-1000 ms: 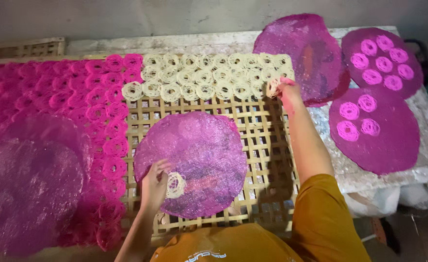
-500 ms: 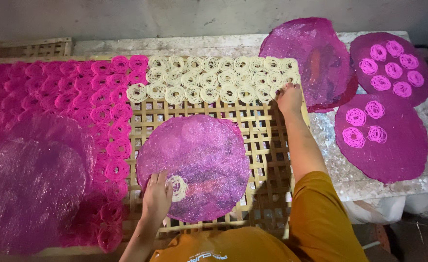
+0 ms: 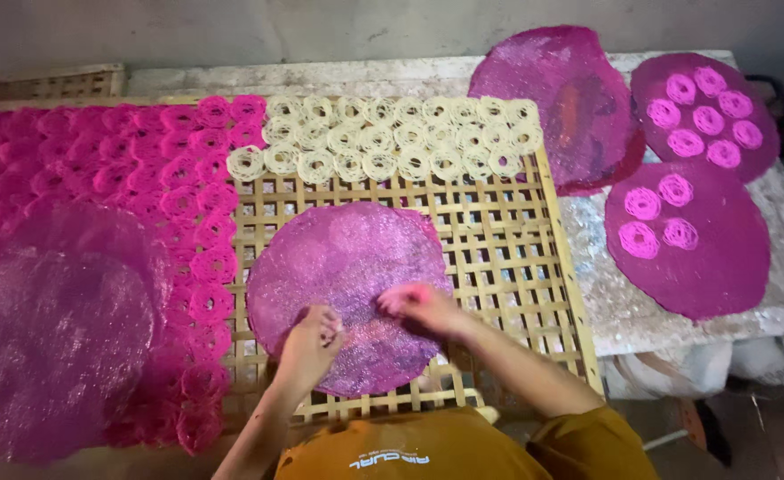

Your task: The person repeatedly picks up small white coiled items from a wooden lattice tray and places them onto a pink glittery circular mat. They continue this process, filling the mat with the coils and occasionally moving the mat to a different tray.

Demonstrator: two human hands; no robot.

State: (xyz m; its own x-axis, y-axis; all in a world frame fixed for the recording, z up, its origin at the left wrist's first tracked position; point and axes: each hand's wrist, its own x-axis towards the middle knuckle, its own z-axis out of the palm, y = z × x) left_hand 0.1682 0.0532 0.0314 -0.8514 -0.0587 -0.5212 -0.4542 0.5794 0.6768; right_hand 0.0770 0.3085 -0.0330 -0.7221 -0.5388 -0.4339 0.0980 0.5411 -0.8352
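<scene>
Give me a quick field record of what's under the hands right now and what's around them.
left hand: fingers curled, resting on the purple disc's near left part
right hand: on the same disc, near its middle
purple disc: round, lying flat on the bamboo lattice tray
white coils: rows along the tray's far edge
pink coils: cover the tray's left part
discs at right: hold pink coils, on the stone slab
</scene>
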